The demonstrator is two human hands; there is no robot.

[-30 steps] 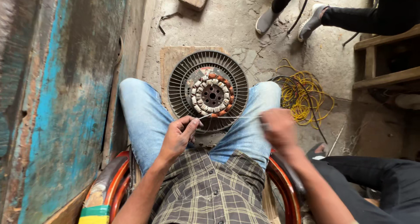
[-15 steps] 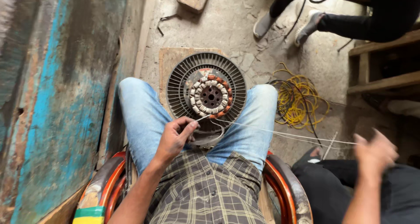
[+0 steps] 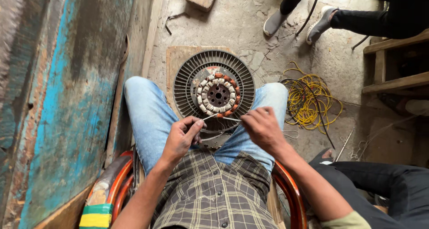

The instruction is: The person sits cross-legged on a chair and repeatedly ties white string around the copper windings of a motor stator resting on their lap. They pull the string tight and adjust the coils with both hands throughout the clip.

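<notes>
In the head view, your left hand [image 3: 181,137] was closed in a fingertip pinch on a thin wire [image 3: 223,118], and your right hand [image 3: 263,128] pinched the same strand a short way along it, so the wire ran taut between the two grips. Just beyond both grips, braced between your knees, stood the round motor stator [image 3: 213,92]: a dark finned ring with a core of pale and copper-coloured coil windings [image 3: 218,95] at its centre. The wire's far end seemed to lead toward those windings, though where it joined was too fine to make out.

You were handling a strand that looked light, springy and slick, likely to kink if bent sharply and to slide through a loose pinch; holding it near the pads of thumb and forefinger, close to the core, looked like the surest hold. The stator itself looked heavy and rigid, best taken by its outer rim, away from the delicate coils.

To the right of your right grip a tangle of yellow cord [image 3: 310,99] lay on the concrete floor [image 3: 250,27], and beyond it another person's shoes [image 3: 297,23] rested.
</notes>
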